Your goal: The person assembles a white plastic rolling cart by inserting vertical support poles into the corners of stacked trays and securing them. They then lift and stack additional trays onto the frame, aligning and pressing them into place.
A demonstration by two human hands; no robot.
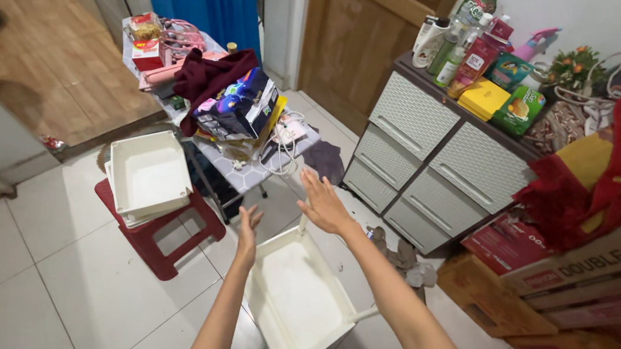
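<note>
Both my arms reach forward over a white plastic drawer [299,303] that lies on the tiled floor below them. My left hand [248,228] is loosely curled and holds nothing, hovering above the drawer's far left corner. My right hand [322,200] is spread flat with fingers apart, above the drawer's far right corner, also holding nothing. Neither hand touches the drawer. Further left, a stack of similar white drawers [148,175] rests on a red plastic stool [162,236].
A grey drawer cabinet [429,164] with bottles and boxes on top stands at right. A small cluttered table [249,161] carries bags and cables ahead. Cardboard boxes [582,278] and red-yellow cloth [609,163] fill the right side. A wooden door [366,35] is behind.
</note>
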